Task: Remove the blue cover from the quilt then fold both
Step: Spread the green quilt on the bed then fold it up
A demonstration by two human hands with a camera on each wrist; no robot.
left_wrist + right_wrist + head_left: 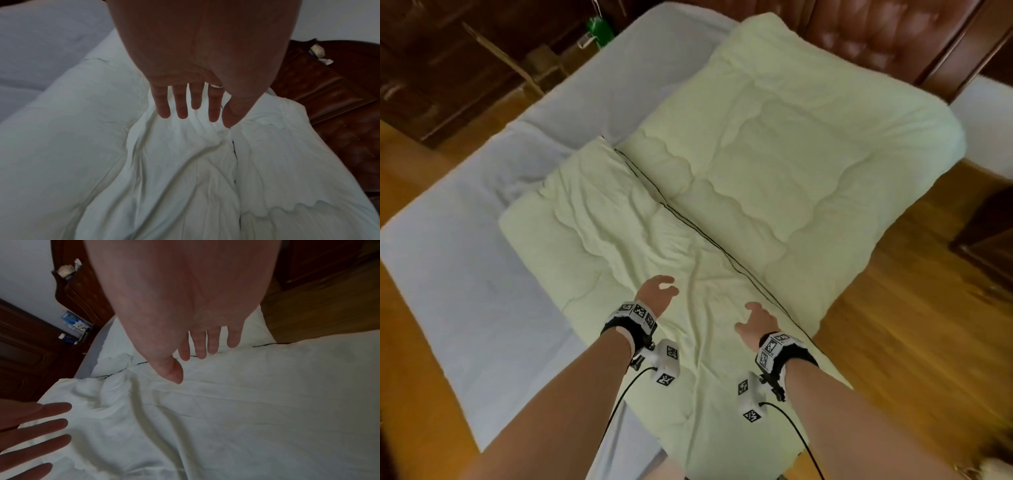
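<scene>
A pale cream quilt (774, 144) lies across the bed, one part folded over the other, with a thin dark edge line (688, 219) running diagonally along the fold. The blue-grey cover (465, 274) lies flat beneath it, showing at the left and far end. My left hand (659, 291) hovers over the wrinkled near part of the quilt (174, 162), fingers (183, 105) straight and spread, holding nothing. My right hand (755, 322) is beside it near the dark line, fingers (201, 347) also straight and empty. The left hand's fingers (41, 426) show at the lower left of the right wrist view.
Wooden floor (911, 325) lies to the right of the bed and at the left edge. A dark padded headboard (859, 37) stands at the far end. Dark wooden cabinets (448, 51) line the far left, with a green object (599, 29) near them.
</scene>
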